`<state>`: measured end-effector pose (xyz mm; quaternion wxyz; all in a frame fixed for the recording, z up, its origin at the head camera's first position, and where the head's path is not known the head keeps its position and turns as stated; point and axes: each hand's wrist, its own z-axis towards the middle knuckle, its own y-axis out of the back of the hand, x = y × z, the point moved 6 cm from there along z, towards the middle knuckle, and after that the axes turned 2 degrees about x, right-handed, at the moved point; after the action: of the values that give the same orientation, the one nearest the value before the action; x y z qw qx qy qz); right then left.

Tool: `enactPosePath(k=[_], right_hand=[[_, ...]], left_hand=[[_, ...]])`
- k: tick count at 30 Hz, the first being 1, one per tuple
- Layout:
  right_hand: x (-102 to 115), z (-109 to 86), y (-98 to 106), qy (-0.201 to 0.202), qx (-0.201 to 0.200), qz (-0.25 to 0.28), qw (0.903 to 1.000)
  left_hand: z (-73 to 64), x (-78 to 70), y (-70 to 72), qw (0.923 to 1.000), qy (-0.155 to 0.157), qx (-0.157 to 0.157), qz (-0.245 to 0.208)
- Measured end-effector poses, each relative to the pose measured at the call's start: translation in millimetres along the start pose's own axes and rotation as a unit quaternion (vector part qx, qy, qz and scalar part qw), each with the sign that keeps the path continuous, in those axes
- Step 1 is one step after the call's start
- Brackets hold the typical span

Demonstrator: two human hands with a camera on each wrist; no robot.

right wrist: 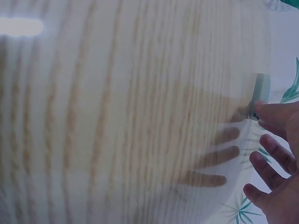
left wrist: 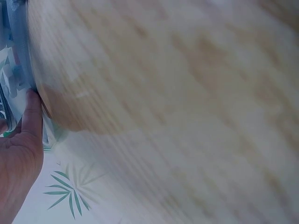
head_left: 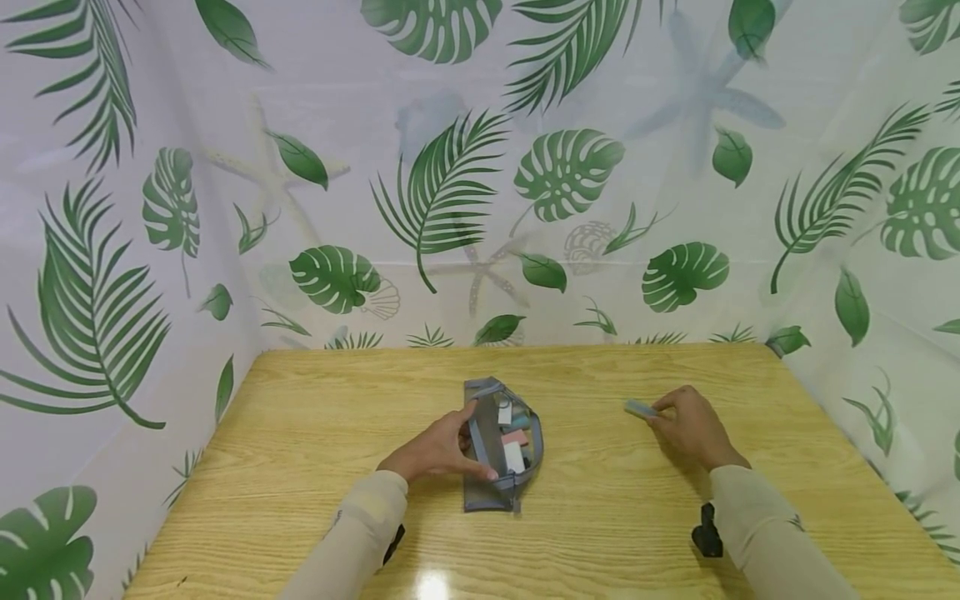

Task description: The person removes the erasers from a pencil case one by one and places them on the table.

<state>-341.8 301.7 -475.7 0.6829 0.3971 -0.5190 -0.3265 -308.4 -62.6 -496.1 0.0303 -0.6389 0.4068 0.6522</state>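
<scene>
A grey zip pouch [head_left: 487, 433] with see-through mesh lies on the table, its mouth spread apart. Inside it are several small blocks, among them a white block [head_left: 513, 457], a pink block [head_left: 514, 438] and a blue-green one. My left hand [head_left: 435, 450] holds the pouch by its left side, thumb at the near end of the opening and fingers at the far end. Well to the right, my right hand [head_left: 693, 427] pinches a small pale blue-green block [right wrist: 261, 91], perhaps an eraser, between thumb and index finger. The other right fingers are spread apart in the right wrist view.
The wooden table [head_left: 300, 417] carries the pouch near its middle. Behind and at both sides hangs a white sheet [head_left: 337, 208] printed with green leaves and starfish. Black wrist straps [head_left: 707, 533] show at the sleeves.
</scene>
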Motion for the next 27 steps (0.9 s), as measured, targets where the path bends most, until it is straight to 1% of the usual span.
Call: enactPosePath(k=[4, 10, 15, 20, 27], right_hand=[[0.3, -0.2, 0.0, -0.001, 0.003, -0.002, 1.0], [-1.4, -0.3, -2.0, -0.019, 0.023, 0.004, 0.9996], [-4.4, -0.6, -4.2, -0.03, 0.035, 0.006, 0.9989], [-4.7, -0.6, -4.7, -0.035, 0.036, 0.001, 0.9987], [-4.7, 0.4, -4.1, -0.033, 0.028, -0.018, 0.9989]], left_hand=[[-0.3, 0.1, -0.5, 1.0, 0.0, 0.001, -0.006], [-1.5, -0.9, -0.4, 1.0, 0.002, -0.003, 0.0], [0.3, 0.6, -1.0, 1.0, 0.003, -0.002, 0.004], [0.8, 2.3, -1.3, 0.9999, 0.001, -0.001, 0.013], [-2.3, -1.8, -0.1, 0.9997, 0.005, -0.003, 0.023]])
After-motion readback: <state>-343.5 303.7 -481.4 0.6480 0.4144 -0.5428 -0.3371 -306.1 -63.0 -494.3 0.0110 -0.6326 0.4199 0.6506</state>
